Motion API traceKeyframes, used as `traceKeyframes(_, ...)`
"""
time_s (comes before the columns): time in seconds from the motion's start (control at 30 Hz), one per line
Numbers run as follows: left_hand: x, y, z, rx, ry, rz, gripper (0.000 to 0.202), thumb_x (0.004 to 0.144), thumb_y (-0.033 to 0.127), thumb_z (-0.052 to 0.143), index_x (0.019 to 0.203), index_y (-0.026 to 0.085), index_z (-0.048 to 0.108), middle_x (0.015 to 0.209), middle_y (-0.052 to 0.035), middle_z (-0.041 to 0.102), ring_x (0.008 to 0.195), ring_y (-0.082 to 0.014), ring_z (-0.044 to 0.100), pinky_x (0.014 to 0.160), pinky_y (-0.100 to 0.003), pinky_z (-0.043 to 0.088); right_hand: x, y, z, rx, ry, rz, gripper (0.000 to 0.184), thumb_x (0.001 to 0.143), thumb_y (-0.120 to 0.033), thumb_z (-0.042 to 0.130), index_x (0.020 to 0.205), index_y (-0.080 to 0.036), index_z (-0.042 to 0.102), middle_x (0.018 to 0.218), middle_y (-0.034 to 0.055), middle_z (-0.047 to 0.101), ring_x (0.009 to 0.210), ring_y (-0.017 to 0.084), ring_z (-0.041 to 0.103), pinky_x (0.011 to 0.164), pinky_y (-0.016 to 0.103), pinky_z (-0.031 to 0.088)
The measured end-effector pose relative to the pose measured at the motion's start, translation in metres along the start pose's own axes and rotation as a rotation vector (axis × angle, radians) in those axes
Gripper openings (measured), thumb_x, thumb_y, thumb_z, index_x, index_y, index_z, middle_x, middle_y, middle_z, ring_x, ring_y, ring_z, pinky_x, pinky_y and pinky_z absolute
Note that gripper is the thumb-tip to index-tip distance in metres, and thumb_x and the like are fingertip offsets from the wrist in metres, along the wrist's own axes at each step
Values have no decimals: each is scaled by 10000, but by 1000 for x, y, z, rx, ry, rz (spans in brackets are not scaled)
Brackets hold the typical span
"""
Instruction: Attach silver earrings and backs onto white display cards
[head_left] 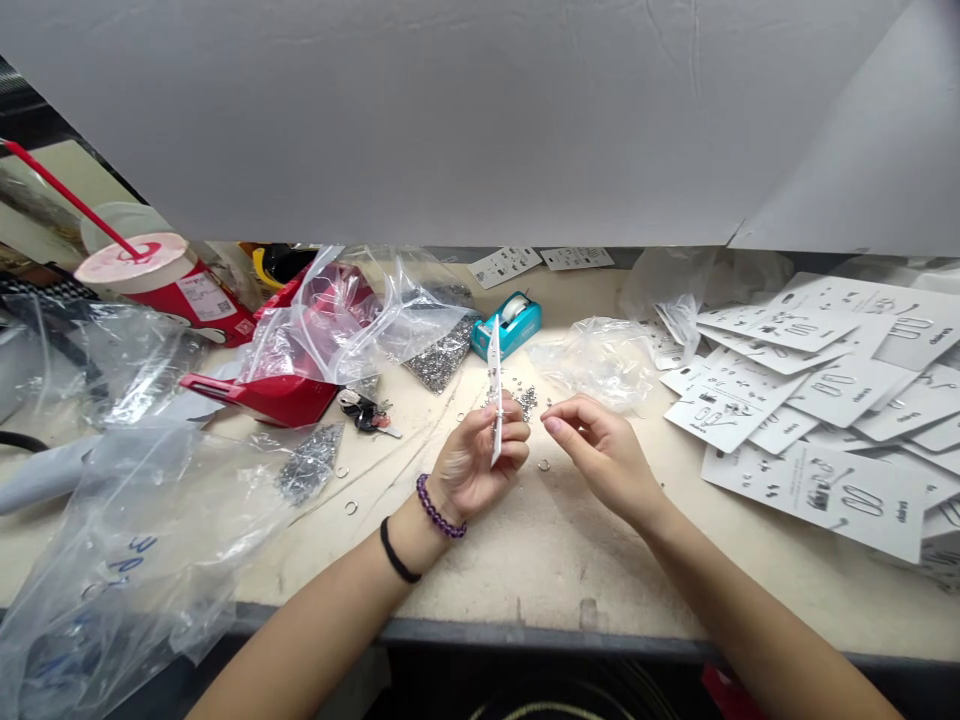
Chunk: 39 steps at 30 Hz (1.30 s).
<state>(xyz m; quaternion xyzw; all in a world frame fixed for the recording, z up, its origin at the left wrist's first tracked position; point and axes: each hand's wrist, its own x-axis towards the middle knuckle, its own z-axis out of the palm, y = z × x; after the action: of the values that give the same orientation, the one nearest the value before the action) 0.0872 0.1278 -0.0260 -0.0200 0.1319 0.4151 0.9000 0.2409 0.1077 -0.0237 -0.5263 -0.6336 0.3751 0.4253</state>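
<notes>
My left hand (484, 455) grips a white jewellery card (495, 375) between thumb and fingers. The card stands upright, its edge turned toward me, so little of its face shows. To the right, my right hand (600, 450) hovers just apart from it, thumb and index finger drawn together; whatever may be between the tips is too small to make out. Beyond the hands lies a small heap of tiny metal pieces (527, 402). One loose metal ring (544, 465) rests on the table between my hands.
Many printed jewellery cards (814, 490) overlap at the right. A teal tape dispenser (510, 325) stands behind the left hand, beside a bag of metal pieces (439, 355). Clear plastic bags (150, 560), a red stapler-like object (262, 398), keys (367, 412) and a red cup (180, 290) crowd the left.
</notes>
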Motion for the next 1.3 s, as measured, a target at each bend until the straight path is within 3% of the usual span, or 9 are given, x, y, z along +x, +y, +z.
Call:
traceKeyframes(0.1, 2, -6, -2, 73, 52, 2, 274, 583, 72, 686, 785, 139, 514, 597, 53, 454, 465, -14, 404, 389, -97, 333, -5, -7, 11, 186, 89, 51, 147, 834, -312, 509, 827, -194, 597, 781, 21, 580, 658, 134, 538, 542, 253, 417)
traceKeyframes(0.23, 5, -12, -6, 174, 107, 29, 229, 583, 93, 690, 768, 112, 556, 634, 18, 530, 494, -28, 473, 420, -112, 380, -10, -9, 21, 174, 117, 11, 140, 842, -303, 506, 850, -204, 605, 794, 25, 563, 663, 136, 539, 539, 255, 423)
traceKeyframes(0.5, 4, -11, -7, 265, 57, 82, 219, 596, 119, 700, 784, 123, 588, 654, 12, 615, 567, -74, 575, 468, -139, 444, -12, -8, 27, 260, 148, -15, 111, 824, -291, 534, 814, -199, 597, 773, 16, 563, 646, 130, 543, 547, 255, 441)
traceKeyframes(1.3, 3, -14, 0, 383, -2, 73, 214, 552, 197, 740, 699, 113, 609, 585, 9, 601, 519, -78, 554, 478, -158, 456, -13, -7, 32, 404, 148, -19, 99, 847, -273, 513, 814, -203, 575, 775, -4, 563, 650, 98, 534, 557, 224, 436)
